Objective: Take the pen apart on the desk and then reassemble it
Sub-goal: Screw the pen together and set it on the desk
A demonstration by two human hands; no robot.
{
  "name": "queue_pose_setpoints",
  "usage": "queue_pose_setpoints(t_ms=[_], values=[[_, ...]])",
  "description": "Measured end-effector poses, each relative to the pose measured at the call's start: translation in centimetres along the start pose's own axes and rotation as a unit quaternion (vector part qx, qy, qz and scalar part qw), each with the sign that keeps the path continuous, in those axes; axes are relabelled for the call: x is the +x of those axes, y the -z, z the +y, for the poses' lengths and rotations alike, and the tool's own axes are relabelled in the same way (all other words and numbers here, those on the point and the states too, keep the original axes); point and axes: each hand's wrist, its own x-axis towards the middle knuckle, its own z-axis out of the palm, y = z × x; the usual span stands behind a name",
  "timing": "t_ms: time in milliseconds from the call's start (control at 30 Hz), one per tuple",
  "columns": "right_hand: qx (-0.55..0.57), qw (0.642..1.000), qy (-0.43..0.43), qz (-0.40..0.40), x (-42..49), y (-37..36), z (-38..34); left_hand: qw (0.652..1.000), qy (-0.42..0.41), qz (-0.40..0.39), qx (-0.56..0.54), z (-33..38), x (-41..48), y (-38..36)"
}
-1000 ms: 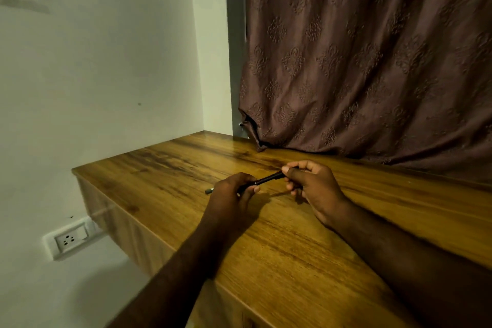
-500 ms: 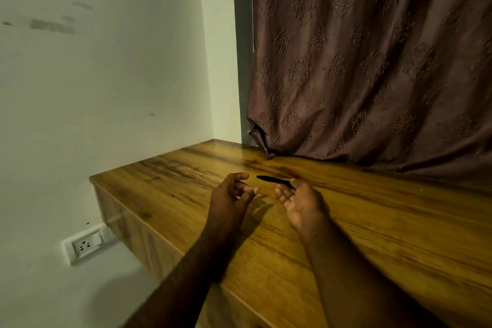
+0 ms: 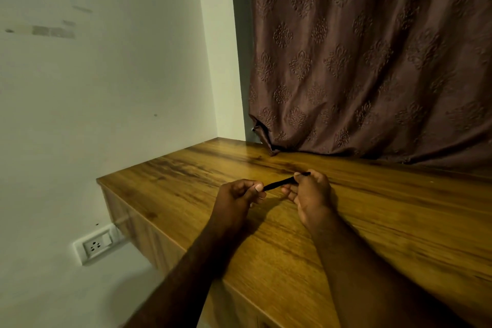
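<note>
A slim black pen [image 3: 281,183] is held just above the wooden desk [image 3: 386,216], slanting up to the right. My left hand [image 3: 237,200] pinches its lower left end between thumb and fingers. My right hand [image 3: 310,194] grips its upper right end, with the black tip poking out past the fingers. The stretch of pen inside each fist is hidden. I cannot tell whether the pen is one piece or two pieces joined.
A brown patterned curtain [image 3: 372,61] hangs down onto the back of the desk. A pale wall [image 3: 106,88] stands to the left, with a white socket [image 3: 95,245] below the desk's left edge. The desk's front edge runs diagonally under my forearms.
Half a second ago the pen lay by my right fingers with both hands loose. Now both hands grip it again, one at each end, lifted slightly off the desk.
</note>
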Motion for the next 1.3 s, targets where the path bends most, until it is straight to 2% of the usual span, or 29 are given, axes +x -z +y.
queue_pose_setpoints(t_ms=[233,433,733,1067,1300], values=[[-0.005,0.997,0.011,-0.081,-0.5,0.1,0.2,0.994,0.064,-0.007,-0.083,0.5,-0.4,0.1],[0.012,0.999,0.011,-0.051,-0.1,0.4,-0.1,0.975,0.144,-0.013,-0.168,0.6,-0.4,0.6],[-0.007,0.999,0.032,-0.023,0.6,0.7,0.1,0.971,0.185,-0.063,-0.137,0.1,0.0,0.6],[-0.012,0.999,0.037,-0.015,1.0,0.6,-0.1,0.979,0.162,-0.083,-0.095,-0.3,0.1,0.8],[-0.019,0.998,0.053,-0.004,0.8,0.6,0.0,0.971,0.188,-0.083,-0.124,0.0,0.1,0.8]])
